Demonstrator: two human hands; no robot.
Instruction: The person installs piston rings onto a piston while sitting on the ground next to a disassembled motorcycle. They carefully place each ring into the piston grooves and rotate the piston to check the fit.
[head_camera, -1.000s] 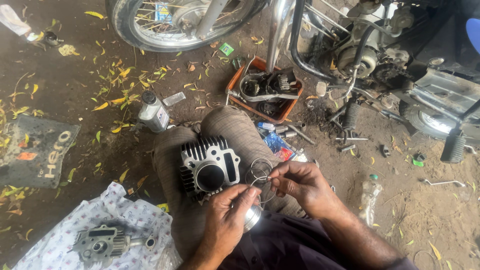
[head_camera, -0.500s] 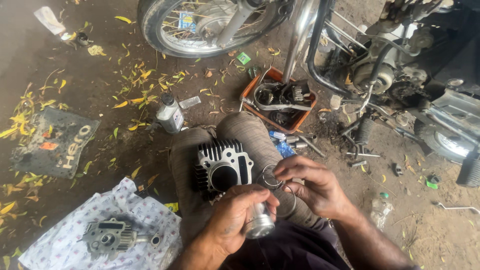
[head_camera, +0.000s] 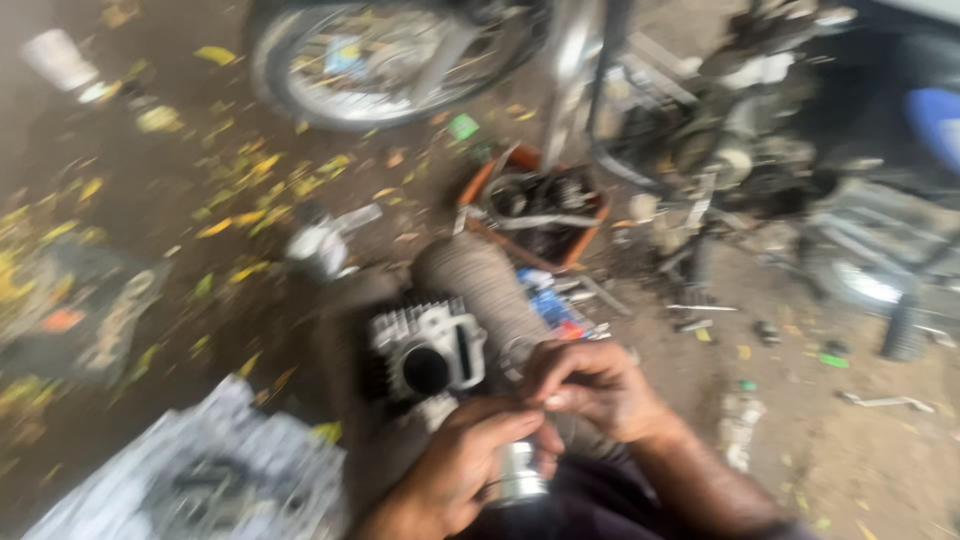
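- The frame is blurred, so fine detail is hard to read.
- The left hand, low in the frame just right of centre, is curled shut around one small shiny metal cylinder, which looks like a piston; the cylinder pokes out below the fingers.
- The right hand, just above and to the right of the left hand, has its fingertips pinched together just above the top of the metal cylinder; whether they hold anything thin cannot be told through the blur.
- The two hands touch or nearly touch at the fingertips, near the lower centre of the frame.
- One finned engine block with a round dark bore rests on the person's knee, just up and to the left of both hands.
- One orange tray of dark parts sits on the ground above the knee, at the frame's centre.
- One motorcycle wheel fills the upper middle, and the rest of the motorcycle spreads across the upper right.
- One patterned cloth with a metal part on it lies at the lower left.
- One small pale bottle lies on the ground left of the knee.
- Many yellow leaves are scattered over the ground on the left.
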